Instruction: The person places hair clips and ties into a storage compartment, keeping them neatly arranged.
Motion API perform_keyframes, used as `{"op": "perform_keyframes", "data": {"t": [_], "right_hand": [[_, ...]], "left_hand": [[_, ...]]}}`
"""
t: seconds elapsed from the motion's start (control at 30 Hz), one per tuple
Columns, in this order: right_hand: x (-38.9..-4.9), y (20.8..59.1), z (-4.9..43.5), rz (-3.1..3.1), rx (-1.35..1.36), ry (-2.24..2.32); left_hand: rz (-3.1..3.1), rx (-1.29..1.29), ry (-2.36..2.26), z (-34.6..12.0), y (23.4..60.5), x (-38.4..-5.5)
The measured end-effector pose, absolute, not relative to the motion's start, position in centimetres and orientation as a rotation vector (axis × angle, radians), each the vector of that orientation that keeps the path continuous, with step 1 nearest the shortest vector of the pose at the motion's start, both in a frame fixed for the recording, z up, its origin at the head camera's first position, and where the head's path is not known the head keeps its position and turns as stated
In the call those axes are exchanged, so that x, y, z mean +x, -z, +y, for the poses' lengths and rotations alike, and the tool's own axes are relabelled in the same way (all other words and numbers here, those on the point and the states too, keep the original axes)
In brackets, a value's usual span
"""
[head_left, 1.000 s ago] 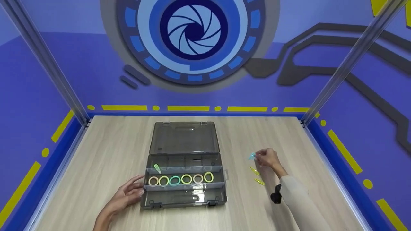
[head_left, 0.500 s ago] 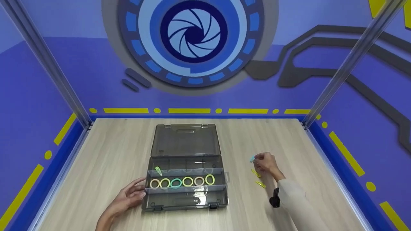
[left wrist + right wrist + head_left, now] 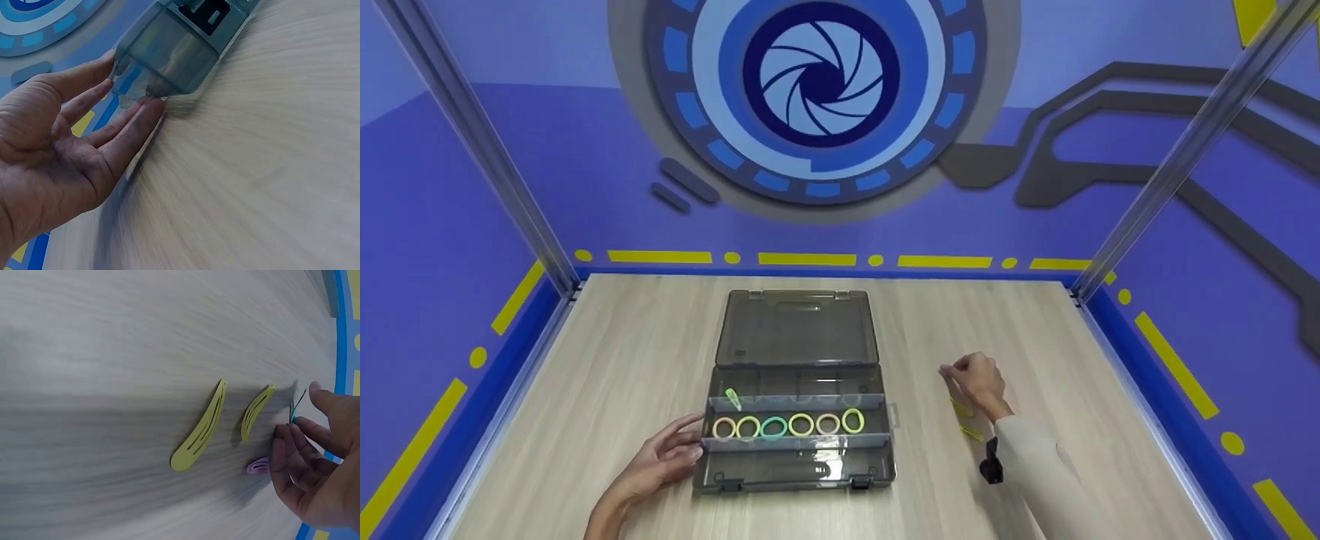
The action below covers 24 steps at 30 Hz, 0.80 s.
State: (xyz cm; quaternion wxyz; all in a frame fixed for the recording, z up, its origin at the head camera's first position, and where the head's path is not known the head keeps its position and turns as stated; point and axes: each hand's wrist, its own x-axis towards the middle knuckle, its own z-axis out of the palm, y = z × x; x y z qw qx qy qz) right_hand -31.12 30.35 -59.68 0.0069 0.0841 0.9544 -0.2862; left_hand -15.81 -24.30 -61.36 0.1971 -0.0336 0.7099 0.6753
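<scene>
My right hand is low over the right side of the table, pinching a teal snap hair clip at its fingertips; fingers mostly cover the clip. Two yellow snap hair clips lie beside this hand, with a purple hair clip partly behind its fingers in the right wrist view. My left hand touches the left end of a smoky see-through organizer box, fingers extended. Across the box's middle compartment runs a row of several coloured hair ties. A light-green hair clip leans in the back compartment at left.
The box's lid is folded back flat behind it on the wooden table. Blue printed panels and metal posts enclose the back and sides. A black device shows at the right sleeve.
My right hand has turned and shifted slightly, and the teal clip it holds has gone from sight in the head view. My left hand stays at the box's left end.
</scene>
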Motion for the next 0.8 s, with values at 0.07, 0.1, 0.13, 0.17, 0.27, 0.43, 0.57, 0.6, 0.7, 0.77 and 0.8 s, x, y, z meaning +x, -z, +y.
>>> {"op": "perform_keyframes", "data": {"t": [0.07, 0.1, 0.13, 0.17, 0.27, 0.43, 0.57, 0.6, 0.7, 0.77, 0.8], "right_hand": [[-31.0, 59.8, 30.2, 3.001, 0.265, 0.882], [-31.0, 59.7, 30.2, 3.006, 0.267, 0.881], [-30.9, 59.8, 30.1, 3.012, 0.264, 0.881], [-30.9, 59.8, 30.1, 3.014, 0.264, 0.883], [-30.8, 59.6, 30.1, 2.999, 0.257, 0.926], [-30.5, 59.6, 30.3, 2.981, 0.219, 0.981], [-30.3, 59.7, 30.5, 2.966, 0.216, 0.995], [-30.2, 59.7, 30.5, 2.96, 0.215, 1.0], [-30.1, 59.7, 30.6, 2.946, 0.187, 1.005], [-30.0, 59.6, 30.7, 2.94, 0.162, 1.006], [-30.0, 59.5, 30.6, 2.933, 0.156, 1.008]], "left_hand": [[1.994, -0.116, -1.881, -24.2, 61.4, -15.6], [1.997, -0.125, -1.877, -24.2, 61.5, -15.6], [1.998, -0.136, -1.872, -24.1, 61.5, -15.6], [1.999, -0.137, -1.869, -24.1, 61.5, -15.5], [1.99, -0.121, -1.871, -24.2, 61.5, -15.6], [1.995, -0.119, -1.871, -24.3, 61.2, -15.6], [1.992, -0.086, -1.884, -24.3, 61.2, -15.4], [1.991, -0.071, -1.888, -24.3, 61.2, -15.4], [1.986, -0.042, -1.89, -24.3, 61.2, -15.5], [1.986, -0.025, -1.894, -24.3, 61.2, -15.6], [1.987, -0.021, -1.895, -24.3, 61.2, -15.6]]}}
